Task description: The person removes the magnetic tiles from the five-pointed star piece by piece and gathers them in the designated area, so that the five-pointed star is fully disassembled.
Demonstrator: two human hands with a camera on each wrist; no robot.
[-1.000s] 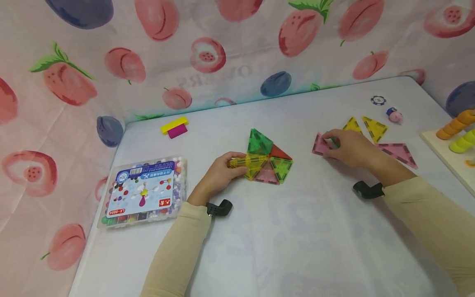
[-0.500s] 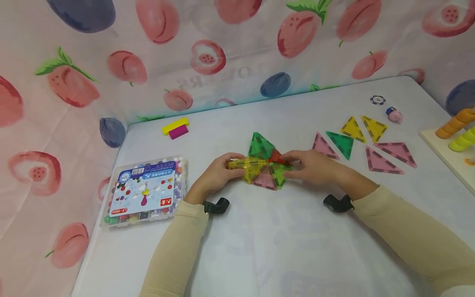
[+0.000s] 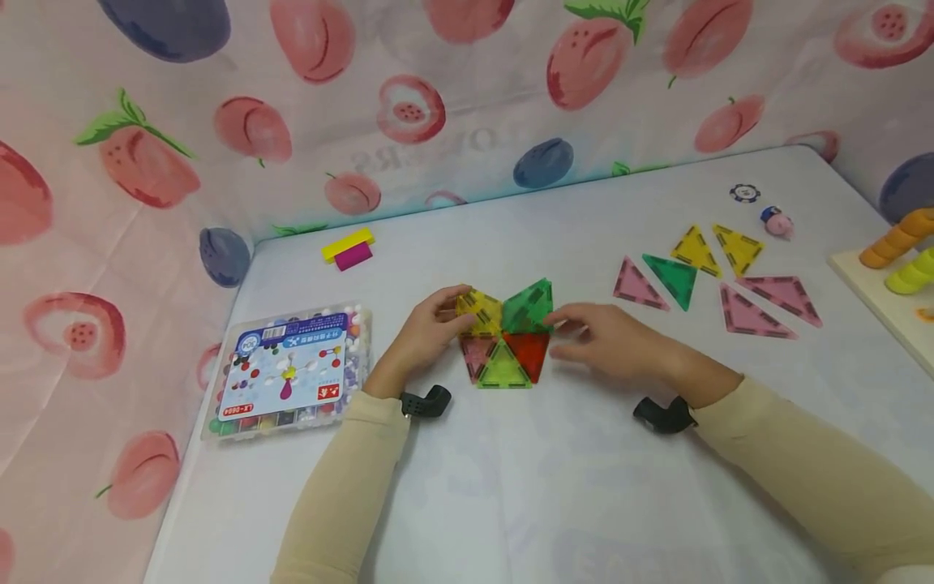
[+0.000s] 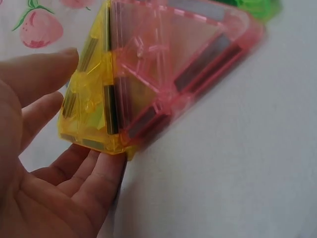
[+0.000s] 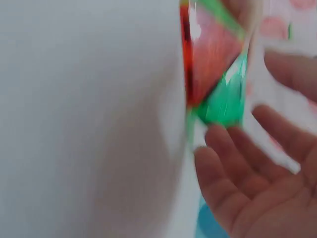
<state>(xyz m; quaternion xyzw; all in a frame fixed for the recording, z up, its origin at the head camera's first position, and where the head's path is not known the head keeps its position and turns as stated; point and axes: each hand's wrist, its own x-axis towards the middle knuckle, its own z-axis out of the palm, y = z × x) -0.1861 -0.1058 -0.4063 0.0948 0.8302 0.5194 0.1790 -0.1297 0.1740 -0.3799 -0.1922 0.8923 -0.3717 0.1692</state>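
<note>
A joined cluster of translucent magnetic tiles (image 3: 503, 371) stands mid-table, with yellow, pink, lime, red and green triangles meeting at a centre. My left hand (image 3: 429, 331) grips its yellow tile (image 4: 91, 99) at the left side, thumb and fingers on its edges. Beside it in the left wrist view is the pink tile (image 4: 148, 54). On the other side, my right hand (image 3: 609, 341) has its fingers spread by the green tile (image 3: 529, 308) and the red tile (image 5: 210, 59). Whether a fingertip touches the green one, I cannot tell.
Loose pink (image 3: 755, 312), green (image 3: 673, 280) and yellow (image 3: 739, 248) triangle tiles lie at the right. Behind them are a poker chip (image 3: 744, 193) and a small pig figure (image 3: 777, 222). A bead box (image 3: 284, 369) lies left, blocks (image 3: 353, 256) behind it, a ring-stacking board (image 3: 864, 280) far right.
My right hand has come left from the loose tiles to the cluster. The cluster has turned clockwise: green went from top left to right, lime from lower right to the bottom.
</note>
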